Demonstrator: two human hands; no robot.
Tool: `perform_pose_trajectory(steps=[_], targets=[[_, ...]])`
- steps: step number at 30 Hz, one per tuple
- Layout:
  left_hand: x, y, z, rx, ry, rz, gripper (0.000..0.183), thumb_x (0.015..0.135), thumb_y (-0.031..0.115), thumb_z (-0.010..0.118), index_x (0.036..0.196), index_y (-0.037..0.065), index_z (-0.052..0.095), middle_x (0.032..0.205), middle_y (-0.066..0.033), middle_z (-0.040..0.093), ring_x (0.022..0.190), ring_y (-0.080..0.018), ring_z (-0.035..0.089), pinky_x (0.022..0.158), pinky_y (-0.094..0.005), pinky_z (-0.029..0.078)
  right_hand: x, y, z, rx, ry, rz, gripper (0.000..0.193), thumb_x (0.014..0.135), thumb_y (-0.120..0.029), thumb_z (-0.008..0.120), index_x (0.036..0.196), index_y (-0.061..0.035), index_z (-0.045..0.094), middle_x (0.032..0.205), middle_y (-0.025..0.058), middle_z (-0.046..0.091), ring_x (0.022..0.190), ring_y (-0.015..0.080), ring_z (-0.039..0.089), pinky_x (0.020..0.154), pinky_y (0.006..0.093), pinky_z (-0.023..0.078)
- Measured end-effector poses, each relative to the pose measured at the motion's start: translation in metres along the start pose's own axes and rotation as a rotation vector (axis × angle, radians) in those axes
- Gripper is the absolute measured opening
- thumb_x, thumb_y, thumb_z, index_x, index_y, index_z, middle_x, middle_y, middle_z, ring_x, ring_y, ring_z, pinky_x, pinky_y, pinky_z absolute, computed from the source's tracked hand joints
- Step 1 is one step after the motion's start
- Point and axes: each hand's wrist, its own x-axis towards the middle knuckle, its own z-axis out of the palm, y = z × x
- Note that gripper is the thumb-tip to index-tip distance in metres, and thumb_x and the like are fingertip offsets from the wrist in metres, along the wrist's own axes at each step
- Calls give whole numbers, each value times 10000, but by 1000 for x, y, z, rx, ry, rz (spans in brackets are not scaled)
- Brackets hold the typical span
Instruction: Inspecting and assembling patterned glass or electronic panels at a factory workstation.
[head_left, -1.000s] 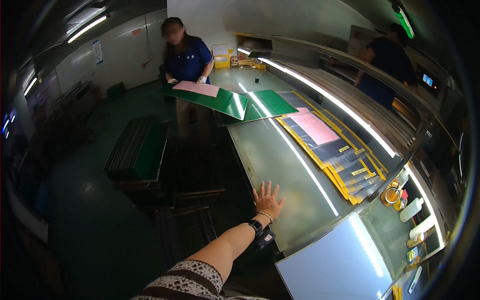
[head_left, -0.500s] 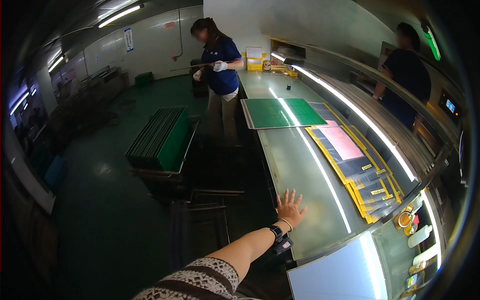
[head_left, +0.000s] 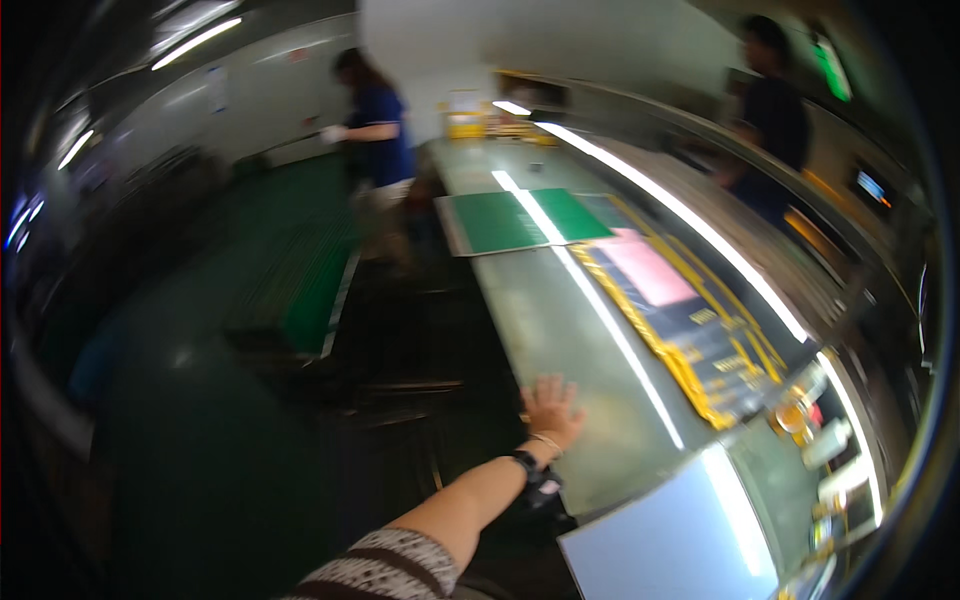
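Note:
My left hand (head_left: 554, 412) lies palm down with spread fingers, seemingly resting on the near left edge of a long pale green tabletop (head_left: 530, 320). It holds nothing; a dark watch and a bracelet are at the wrist. Just to its lower right is a smooth pale blue-white panel (head_left: 650, 540). Farther up the table lies a flat green panel (head_left: 485, 225). Beside that are overlapping dark sheets (head_left: 690, 345) edged in yellow tape, with a pink sheet (head_left: 650, 268) on top. My right hand is out of sight. Motion blurs the view.
A stack of upright green panels (head_left: 300, 290) stands on the floor at the left. Past it is a co-worker (head_left: 378, 130) in blue; another person (head_left: 775, 120) stands behind the rail at the right. White bottles (head_left: 828, 442) and a tape roll (head_left: 792, 418) sit at the right.
The whole view has shifted, so the table and hand sit farther left and the picture is blurred. The co-worker in blue has turned farther toward the left. My left hand stays spread at the table edge.

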Motion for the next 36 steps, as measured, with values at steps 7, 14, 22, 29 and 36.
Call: perform_pose_trajectory(steps=[7, 14, 22, 29, 36], targets=[[1, -11, -14, 25, -25, -15, 529, 728, 414, 593, 1194, 171, 537, 1351, -128, 391, 1280, -338, 286, 1005, -622, 160, 38, 50, 4, -198, -35, -37, 660, 593, -601, 713, 880, -8, 671, 877, 131, 657, 833, 220, 616, 708, 330, 470], [-8, 9, -13, 10, -107, -30, 536, 778, 409, 566, 1251, 166, 494, 1396, -119, 333, 1332, -318, 206, 1046, -575, 129, 6, 62, 16, -294, -32, 96, 685, 631, -669, 639, 774, 1, 662, 730, 127, 643, 696, 229, 623, 610, 319, 475], [-2, 12, -18, 40, -163, -30, 534, 797, 408, 549, 1268, 169, 479, 1407, -108, 324, 1329, -314, 218, 1050, -569, 128, 30, 59, -86, -28, 83, -128, 362, 813, -395, 604, 906, -46, 627, 769, 41, 630, 681, 137, 591, 638, 284, 478], [-1, 12, -21, 79, -151, -76, 526, 800, 412, 555, 1264, 174, 487, 1404, -94, 334, 1332, -299, 222, 1048, -565, 141, 8, -131, -184, -182, 564, -391, 309, 800, -316, 624, 972, -59, 620, 816, 107, 645, 783, 220, 612, 713, 326, 464], [-6, 14, -24, 84, -152, -76, 512, 797, 402, 565, 1251, 175, 498, 1399, -97, 340, 1331, -299, 224, 1048, -566, 143, 71, -180, -207, -294, 520, -381, 330, 798, -336, 634, 1017, -93, 591, 832, 102, 642, 808, 218, 617, 728, 338, 462]])
